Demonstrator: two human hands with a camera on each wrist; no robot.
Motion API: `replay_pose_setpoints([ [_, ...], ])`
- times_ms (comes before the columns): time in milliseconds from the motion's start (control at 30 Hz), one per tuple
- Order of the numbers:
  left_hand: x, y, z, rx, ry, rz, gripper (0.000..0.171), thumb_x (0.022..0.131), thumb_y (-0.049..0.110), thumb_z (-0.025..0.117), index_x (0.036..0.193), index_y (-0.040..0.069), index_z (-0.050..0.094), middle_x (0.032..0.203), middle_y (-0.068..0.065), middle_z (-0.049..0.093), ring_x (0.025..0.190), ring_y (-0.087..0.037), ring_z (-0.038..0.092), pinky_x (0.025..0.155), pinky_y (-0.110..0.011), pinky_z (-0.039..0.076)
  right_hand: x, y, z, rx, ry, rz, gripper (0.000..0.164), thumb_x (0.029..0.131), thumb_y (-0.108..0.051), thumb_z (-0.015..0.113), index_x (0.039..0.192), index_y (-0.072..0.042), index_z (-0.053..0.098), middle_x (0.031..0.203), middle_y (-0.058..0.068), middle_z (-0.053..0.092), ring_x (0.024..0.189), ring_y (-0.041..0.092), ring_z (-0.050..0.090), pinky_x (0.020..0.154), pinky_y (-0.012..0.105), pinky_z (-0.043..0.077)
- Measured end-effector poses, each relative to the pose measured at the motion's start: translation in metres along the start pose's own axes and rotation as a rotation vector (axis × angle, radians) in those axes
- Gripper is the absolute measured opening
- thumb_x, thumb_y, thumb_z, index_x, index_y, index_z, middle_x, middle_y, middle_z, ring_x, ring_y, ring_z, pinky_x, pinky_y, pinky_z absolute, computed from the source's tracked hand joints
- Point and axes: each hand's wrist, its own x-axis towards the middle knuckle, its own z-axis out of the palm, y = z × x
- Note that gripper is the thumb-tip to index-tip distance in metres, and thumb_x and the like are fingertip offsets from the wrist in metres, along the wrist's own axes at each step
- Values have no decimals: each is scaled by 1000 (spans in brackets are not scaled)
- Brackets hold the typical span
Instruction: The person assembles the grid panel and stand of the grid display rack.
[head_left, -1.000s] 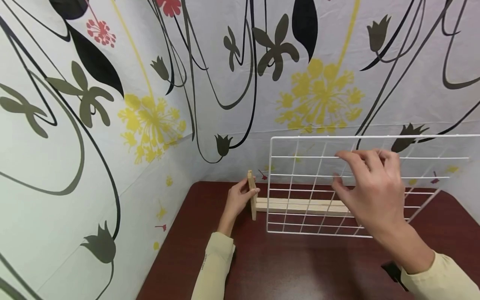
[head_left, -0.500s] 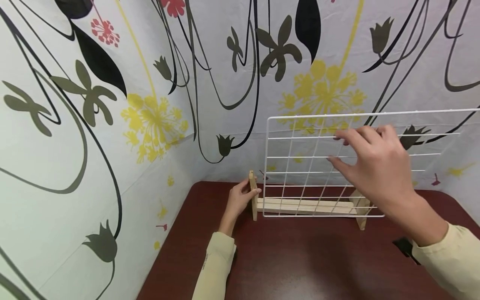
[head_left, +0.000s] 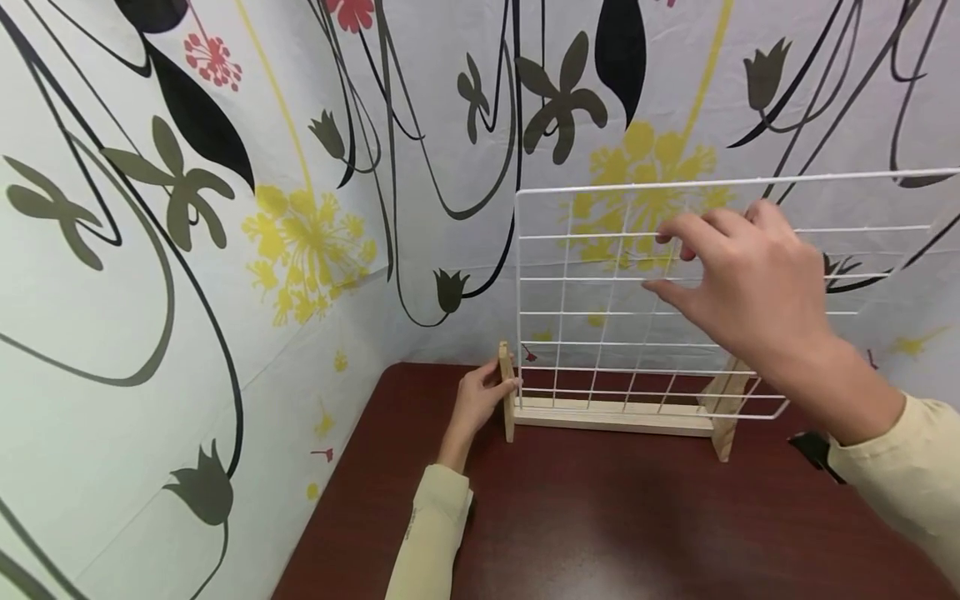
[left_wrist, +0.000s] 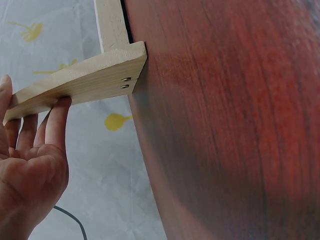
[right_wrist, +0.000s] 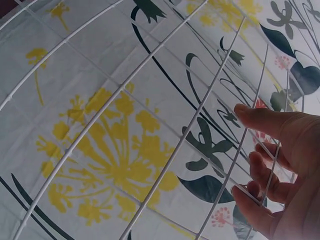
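Observation:
A low wooden stand has two upright end boards joined by a long crossbar [head_left: 615, 422]. My left hand [head_left: 477, 402] holds the left end board [head_left: 506, 392], thumb on the near face. In the left wrist view, my fingers curl under that board [left_wrist: 95, 80], which shows two screws near its end. My right hand [head_left: 761, 279] grips a white wire grid panel [head_left: 565, 279] by its inner wires, tilted over the stand. The panel's lower edge overlaps the crossbar in the head view. Fingers and thumb go around the grid wires [right_wrist: 122, 87] in the right wrist view.
The stand is on a dark red-brown wooden table [head_left: 600, 517]. Behind and to the left, a light fabric backdrop [head_left: 420, 208] with flower prints surrounds the table. A small black object [head_left: 816, 454] shows beneath the right sleeve.
The right hand has raised the wire grid, shifting its left edge slightly left and its lower edge up to the crossbar. The left hand stays on the end board.

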Motion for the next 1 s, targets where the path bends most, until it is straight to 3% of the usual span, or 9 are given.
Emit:
replay_pose_setpoints([
  [233, 1, 0, 0, -7, -7, 0, 52, 93, 34, 84, 142, 35, 68, 145, -6, 68, 133, -27, 67, 106, -45, 59, 24, 3, -5, -14, 22, -11, 46, 71, -28, 97, 108, -16, 73, 87, 10, 73, 82, 42, 55, 47, 55, 41],
  [567, 1, -1, -2, 5, 20, -10, 65, 89, 36, 87, 148, 22, 63, 144, -11, 68, 130, -29, 68, 107, -44, 58, 53, -2, -13, -23, 13, -20, 43, 73, -26, 95, 108, -16, 71, 90, 11, 73, 88, 44, 55, 50, 57, 41],
  [767, 1, -1, -1, -9, 0, -15, 63, 90, 41, 86, 147, 29, 63, 142, -4, 70, 131, -27, 68, 107, -45, 58, 69, -10, -13, -23, -20, 6, 40, 79, -25, 93, 111, -16, 70, 96, 15, 72, 97, 46, 56, 55, 63, 44],
  [1000, 1, -3, -1, -40, -4, -7, 60, 90, 38, 86, 146, 28, 65, 139, 1, 72, 133, -25, 67, 109, -43, 57, 84, -16, -5, -24, -66, 34, 38, 83, -26, 90, 112, -15, 68, 98, 16, 73, 102, 46, 55, 58, 66, 47],
])
